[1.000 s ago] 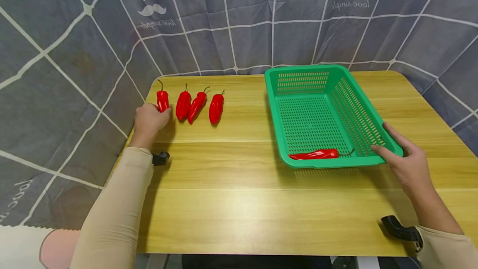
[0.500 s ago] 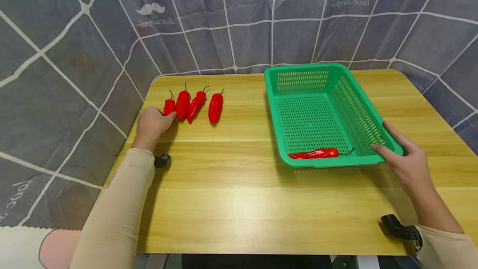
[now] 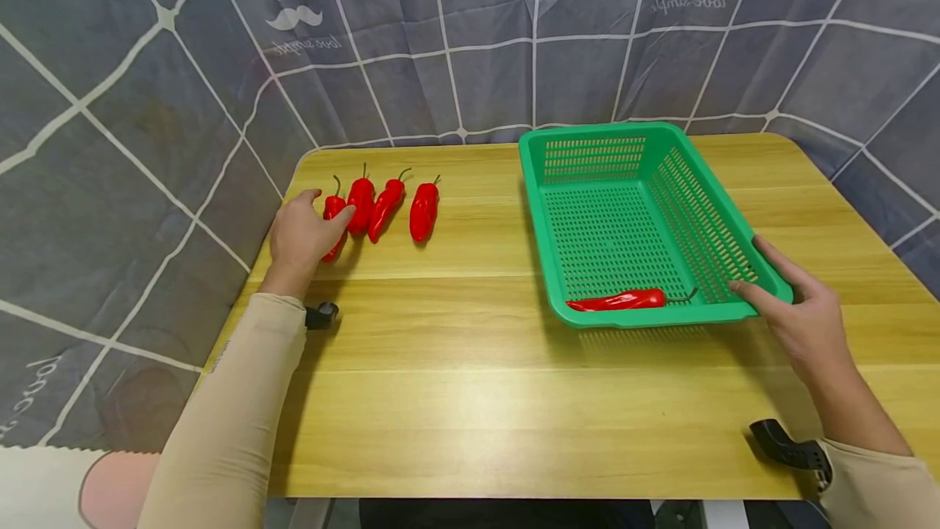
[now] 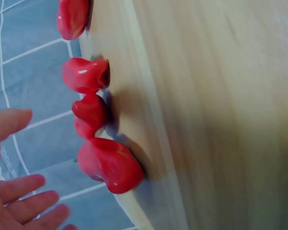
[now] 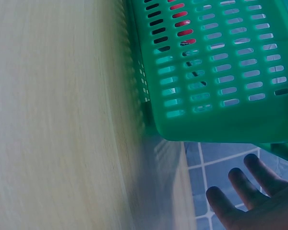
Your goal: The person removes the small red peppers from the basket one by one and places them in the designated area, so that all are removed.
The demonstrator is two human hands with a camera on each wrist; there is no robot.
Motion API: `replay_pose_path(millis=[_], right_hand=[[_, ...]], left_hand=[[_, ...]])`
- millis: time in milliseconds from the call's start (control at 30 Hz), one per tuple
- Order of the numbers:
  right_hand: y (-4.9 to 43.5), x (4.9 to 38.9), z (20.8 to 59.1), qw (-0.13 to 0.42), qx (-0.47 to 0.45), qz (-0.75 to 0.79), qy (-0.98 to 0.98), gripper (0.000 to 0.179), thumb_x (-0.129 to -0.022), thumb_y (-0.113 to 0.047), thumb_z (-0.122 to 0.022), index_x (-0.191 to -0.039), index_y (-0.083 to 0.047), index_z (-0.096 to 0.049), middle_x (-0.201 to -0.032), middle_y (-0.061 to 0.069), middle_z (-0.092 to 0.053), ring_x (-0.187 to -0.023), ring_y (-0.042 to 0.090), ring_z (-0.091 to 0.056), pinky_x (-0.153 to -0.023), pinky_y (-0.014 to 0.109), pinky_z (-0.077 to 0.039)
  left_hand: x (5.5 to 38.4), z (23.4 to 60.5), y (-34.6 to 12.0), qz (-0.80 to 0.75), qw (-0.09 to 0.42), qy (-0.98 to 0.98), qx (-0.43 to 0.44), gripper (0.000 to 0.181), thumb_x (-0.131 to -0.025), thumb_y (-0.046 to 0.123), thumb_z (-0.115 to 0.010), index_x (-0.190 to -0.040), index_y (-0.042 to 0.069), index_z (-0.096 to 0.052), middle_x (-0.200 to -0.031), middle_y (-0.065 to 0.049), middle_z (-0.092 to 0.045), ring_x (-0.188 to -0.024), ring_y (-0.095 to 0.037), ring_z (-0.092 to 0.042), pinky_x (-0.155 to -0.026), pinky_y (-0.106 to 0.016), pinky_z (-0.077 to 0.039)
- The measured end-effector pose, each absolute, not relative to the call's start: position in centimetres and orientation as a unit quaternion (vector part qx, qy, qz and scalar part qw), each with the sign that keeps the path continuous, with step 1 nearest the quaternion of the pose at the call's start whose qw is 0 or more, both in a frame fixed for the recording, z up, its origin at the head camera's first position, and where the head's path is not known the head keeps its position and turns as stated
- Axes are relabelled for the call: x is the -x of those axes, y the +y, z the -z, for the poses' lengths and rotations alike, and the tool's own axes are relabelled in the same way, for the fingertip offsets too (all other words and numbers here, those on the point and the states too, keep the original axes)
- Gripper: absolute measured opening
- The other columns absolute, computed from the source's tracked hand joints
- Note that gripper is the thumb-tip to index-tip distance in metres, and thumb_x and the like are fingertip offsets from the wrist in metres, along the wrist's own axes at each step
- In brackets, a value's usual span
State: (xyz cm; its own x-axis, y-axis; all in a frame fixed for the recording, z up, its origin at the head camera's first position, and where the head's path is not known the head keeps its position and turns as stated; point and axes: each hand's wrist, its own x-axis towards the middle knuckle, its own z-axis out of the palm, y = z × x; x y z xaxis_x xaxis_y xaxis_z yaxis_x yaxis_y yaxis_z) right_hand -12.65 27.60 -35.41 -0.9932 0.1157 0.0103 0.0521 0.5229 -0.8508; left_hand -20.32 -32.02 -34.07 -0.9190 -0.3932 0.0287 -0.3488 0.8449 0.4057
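Note:
My left hand [image 3: 303, 235] hovers at the leftmost red pepper [image 3: 334, 206], with thumb and fingers spread apart. In the left wrist view the fingers [image 4: 31, 206] hold nothing and stand apart from the peppers. Close to its right lie a second red pepper [image 3: 361, 206] and a curved one [image 3: 387, 209]; another pepper [image 3: 423, 213] lies slightly apart. My right hand [image 3: 804, 321] grips the near right corner of a green plastic basket [image 3: 542, 243], thumb over the rim. Inside, a single red pepper [image 3: 624, 300] lies along the near wall.
The wooden table [image 3: 470, 398] has rounded far corners. A grey-blue curtain [image 3: 492, 88] with white lines hangs along its back and sides. Black straps with mounts, such as the right mount [image 3: 782, 443], are worn on both wrists.
My left hand moved the leftmost pepper right and nearer, up beside the second pepper, then let go and spread its fingers. The right hand and basket stayed put.

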Motion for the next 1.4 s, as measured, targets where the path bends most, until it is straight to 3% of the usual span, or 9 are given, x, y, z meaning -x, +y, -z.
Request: replay_pose_path(millis=[167, 267, 400, 700, 900, 1267, 1400], right_hand=[[27.7, 12.7, 35.3, 0.025, 0.050, -0.481, -0.875, 0.063, -0.091, -0.026, -0.063, -0.145, -0.038, -0.032, -0.149, -0.021, -0.031, -0.131, -0.002, -0.033, -0.074, -0.002, -0.036], [27.7, 12.8, 35.2, 0.028, 0.047, -0.481, -0.875, 0.063, -0.091, -0.026, -0.063, -0.145, -0.038, -0.032, -0.149, -0.021, -0.031, -0.134, -0.002, -0.030, -0.076, -0.002, -0.035], [27.6, 13.0, 35.1, 0.036, 0.039, -0.482, -0.875, 0.063, -0.091, -0.025, -0.063, -0.145, -0.036, -0.034, -0.149, -0.020, -0.031, -0.137, -0.003, -0.025, -0.079, -0.003, -0.033], [27.2, 13.3, 35.2, 0.049, 0.029, -0.499, -0.865, 0.063, -0.089, -0.018, -0.064, -0.145, -0.031, -0.037, -0.149, -0.016, -0.035, -0.128, -0.005, -0.038, -0.077, -0.001, -0.038], [27.1, 13.2, 35.2, 0.043, 0.032, -0.485, -0.873, 0.062, -0.090, -0.024, -0.063, -0.145, -0.035, -0.035, -0.149, -0.020, -0.033, -0.136, -0.004, -0.027, -0.080, -0.003, -0.034], [27.3, 12.8, 35.6, 0.052, 0.034, -0.495, -0.867, 0.062, -0.089, -0.019, -0.064, -0.144, -0.030, -0.038, -0.148, -0.016, -0.037, -0.126, -0.005, -0.039, -0.078, -0.002, -0.038], [27.3, 12.8, 35.6, 0.053, 0.038, -0.495, -0.867, 0.062, -0.089, -0.020, -0.065, -0.144, -0.031, -0.038, -0.148, -0.018, -0.037, -0.129, -0.005, -0.036, -0.081, -0.002, -0.036]], left_hand=[[20.6, 33.6, -31.4, 0.218, 0.088, -0.959, -0.156, 0.084, -0.084, 0.057, -0.055, -0.150, 0.013, -0.026, -0.157, -0.013, -0.021, -0.142, -0.038, -0.024, -0.114, -0.058, -0.019], [20.8, 33.0, -30.7, 0.228, 0.103, -0.958, -0.138, 0.085, -0.084, 0.058, -0.055, -0.151, 0.017, -0.024, -0.159, -0.009, -0.018, -0.145, -0.035, -0.019, -0.114, -0.059, -0.015], [21.0, 32.0, -29.1, 0.235, 0.127, -0.958, -0.105, 0.081, -0.084, 0.057, -0.055, -0.150, 0.020, -0.027, -0.159, -0.005, -0.020, -0.145, -0.033, -0.020, -0.114, -0.059, -0.015], [21.5, 30.5, -24.5, 0.213, 0.159, -0.964, -0.027, 0.076, -0.083, 0.055, -0.058, -0.147, 0.020, -0.034, -0.156, -0.001, -0.029, -0.142, -0.029, -0.028, -0.114, -0.055, -0.019], [21.4, 30.1, -21.5, 0.183, 0.168, -0.968, 0.031, 0.073, -0.084, 0.053, -0.058, -0.145, 0.018, -0.039, -0.150, -0.003, -0.039, -0.138, -0.027, -0.037, -0.113, -0.053, -0.024], [20.4, 29.3, -14.6, 0.191, 0.136, -0.961, 0.144, 0.066, -0.085, 0.056, -0.058, -0.138, 0.018, -0.048, -0.143, -0.001, -0.049, -0.133, -0.021, -0.044, -0.110, -0.047, -0.029], [19.6, 28.8, -11.7, 0.163, 0.109, -0.961, 0.197, 0.067, -0.084, 0.059, -0.057, -0.138, 0.020, -0.048, -0.142, 0.003, -0.050, -0.132, -0.018, -0.044, -0.112, -0.046, -0.027]])
